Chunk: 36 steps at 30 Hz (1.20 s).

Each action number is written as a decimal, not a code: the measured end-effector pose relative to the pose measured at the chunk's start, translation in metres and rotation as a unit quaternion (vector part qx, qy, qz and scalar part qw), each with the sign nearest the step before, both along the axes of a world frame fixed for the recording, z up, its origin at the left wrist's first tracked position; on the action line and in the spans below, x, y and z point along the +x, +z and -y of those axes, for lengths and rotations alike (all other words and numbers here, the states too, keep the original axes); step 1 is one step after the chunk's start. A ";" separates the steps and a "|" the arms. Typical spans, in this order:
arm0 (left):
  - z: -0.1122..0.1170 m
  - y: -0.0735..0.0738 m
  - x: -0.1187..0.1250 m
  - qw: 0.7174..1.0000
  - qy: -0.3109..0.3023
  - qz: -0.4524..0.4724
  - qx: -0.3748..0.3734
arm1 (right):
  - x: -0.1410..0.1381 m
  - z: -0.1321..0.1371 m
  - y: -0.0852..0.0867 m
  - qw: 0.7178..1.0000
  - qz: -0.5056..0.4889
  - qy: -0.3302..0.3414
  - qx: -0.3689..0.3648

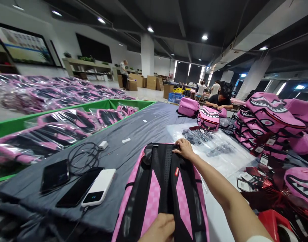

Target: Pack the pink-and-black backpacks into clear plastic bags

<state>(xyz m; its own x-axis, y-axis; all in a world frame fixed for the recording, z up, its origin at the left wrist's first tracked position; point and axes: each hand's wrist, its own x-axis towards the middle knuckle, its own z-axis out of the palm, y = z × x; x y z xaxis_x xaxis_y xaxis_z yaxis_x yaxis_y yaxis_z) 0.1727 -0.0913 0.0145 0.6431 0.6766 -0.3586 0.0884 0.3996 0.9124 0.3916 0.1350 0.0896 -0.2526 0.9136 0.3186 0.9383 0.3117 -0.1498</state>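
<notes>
A pink and black backpack (166, 178) lies in front of me, its back panel and two shoulder straps facing up. The straps are black with pink checked patches, and a small red label (176, 171) sits on the right one. My right hand (185, 148) is closed on the top edge, by the upper end of the right strap. Lower down, my left hand (161, 227) has its fingers curled in on the backpack between the straps. Its thumb and fingertips are hidden. The backpack's bottom end runs out of view.
Left of the backpack lie a white power bank (100, 188), dark phones (55, 176) and a cable (84, 154). A green-edged bin (141, 108) holds plastic-wrapped backpacks. Pink shark-mouth backpacks (267, 111) are piled right, near hang tags (243, 185). A co-worker (219, 99) handles one across the table.
</notes>
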 end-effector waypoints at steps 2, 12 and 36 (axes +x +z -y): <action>-0.027 0.013 -0.025 0.980 -0.032 -0.089 0.175 | 0.007 -0.004 -0.014 1.000 -0.006 -0.013 0.014; -0.257 0.077 -0.034 0.782 0.177 -0.447 0.396 | 0.013 0.009 -0.053 0.991 -0.094 0.064 0.071; -0.290 0.064 -0.052 0.780 0.209 -0.411 0.424 | -0.033 0.029 -0.040 0.987 -0.144 -0.010 0.068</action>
<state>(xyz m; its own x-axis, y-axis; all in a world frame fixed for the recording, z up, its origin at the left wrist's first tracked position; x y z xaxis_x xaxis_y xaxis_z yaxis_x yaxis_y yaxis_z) 0.1209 0.1983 0.0782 0.0916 0.9835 0.1558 0.8063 -0.1651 0.5680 0.3587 0.1055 0.0498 -0.1161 0.8614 0.4944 0.8695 0.3288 -0.3687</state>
